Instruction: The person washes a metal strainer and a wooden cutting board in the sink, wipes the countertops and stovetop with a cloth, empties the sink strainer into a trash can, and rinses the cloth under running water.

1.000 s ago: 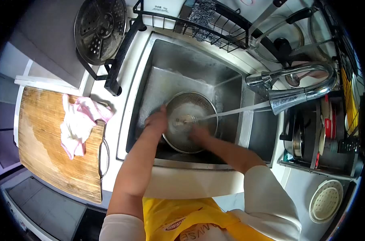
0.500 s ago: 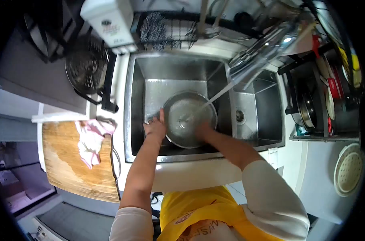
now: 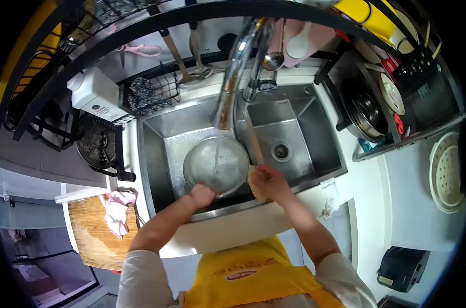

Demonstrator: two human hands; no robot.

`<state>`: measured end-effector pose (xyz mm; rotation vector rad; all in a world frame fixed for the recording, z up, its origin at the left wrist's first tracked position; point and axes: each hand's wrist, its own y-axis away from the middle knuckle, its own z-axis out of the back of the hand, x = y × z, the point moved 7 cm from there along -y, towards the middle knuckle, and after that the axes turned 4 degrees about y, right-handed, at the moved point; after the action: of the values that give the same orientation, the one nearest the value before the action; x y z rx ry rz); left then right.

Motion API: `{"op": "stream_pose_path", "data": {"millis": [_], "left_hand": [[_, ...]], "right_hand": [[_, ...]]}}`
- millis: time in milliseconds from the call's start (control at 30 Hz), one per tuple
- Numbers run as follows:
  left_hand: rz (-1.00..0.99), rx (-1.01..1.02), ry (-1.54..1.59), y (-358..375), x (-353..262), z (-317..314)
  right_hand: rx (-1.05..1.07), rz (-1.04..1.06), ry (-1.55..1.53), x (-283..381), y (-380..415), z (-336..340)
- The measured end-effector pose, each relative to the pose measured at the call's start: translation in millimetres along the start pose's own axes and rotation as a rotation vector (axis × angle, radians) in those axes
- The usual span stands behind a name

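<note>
A round metal basin (image 3: 194,167) of water stands in the left bowl of the sink (image 3: 156,174), with a stream from the faucet (image 3: 225,105) falling into it. At its near rim, my left hand (image 3: 202,195) is closed, fingers curled over the edge. My right hand (image 3: 273,183) grips a tan, rough-looking scrubbing pad (image 3: 255,186) beside the basin, close to the divider between the sink bowls. Part of the pad is hidden by the fingers.
To the left lies a wooden board (image 3: 89,226) with a pink-and-white cloth (image 3: 118,211) on it. Behind the sink stand a white jug (image 3: 97,95) and a wire basket (image 3: 166,87). A dark rack frame (image 3: 192,15) crosses overhead. A drain (image 3: 280,151) shows in the right bowl.
My right hand has come out of the basin's water and now holds the tan pad to its right. My left hand has shifted to the near rim. The view has tilted up.
</note>
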<state>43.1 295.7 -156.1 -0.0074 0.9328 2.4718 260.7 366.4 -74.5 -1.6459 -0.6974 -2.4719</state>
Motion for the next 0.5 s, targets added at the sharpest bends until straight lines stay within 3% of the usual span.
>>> {"op": "stream_pose_path", "data": {"millis": [67,100,167,233,267,333,367,400,433,500], "left_hand": [[0.039,-0.33,0.326,3.3,4.0,51.4],[-0.027,-0.613,0.593,15.1,9.5,83.9],[0.137,-0.803,0.866,13.7,39.5,117.9],[0.109,-0.992,1.265,4.7,59.5,110.0],[0.113,-0.999,1.267,2.0,59.4,102.2],[0.26,-1.132,1.689,7.4,59.0,68.6],[0.271,-1.137,1.697,6.6,54.5,58.2],[0.348,-1.263,1.922,6.1,58.0,37.3],[0.431,-1.389,2.15,4.2,59.5,11.3],[0.368,-1.445,2.224,3.0,65.7,-10.3]], "right_hand": [[-0.069,-0.051,-0.028,20.1,12.8,22.4],[-0.131,-0.097,-0.054,25.7,18.0,32.2],[-0.165,-0.008,-0.149,27.4,14.0,34.6],[-0.224,0.123,-0.059,36.5,7.1,29.6],[-0.218,0.127,-0.055,35.0,2.0,16.3],[-0.289,0.564,-0.1,72.6,7.6,-15.7],[-0.273,0.638,0.294,90.9,12.0,-34.8],[-0.109,0.639,0.176,100.9,10.0,-62.8],[-0.122,0.85,0.351,97.1,7.5,-92.9],[-0.126,0.937,0.617,98.8,-8.0,-132.3]]}}
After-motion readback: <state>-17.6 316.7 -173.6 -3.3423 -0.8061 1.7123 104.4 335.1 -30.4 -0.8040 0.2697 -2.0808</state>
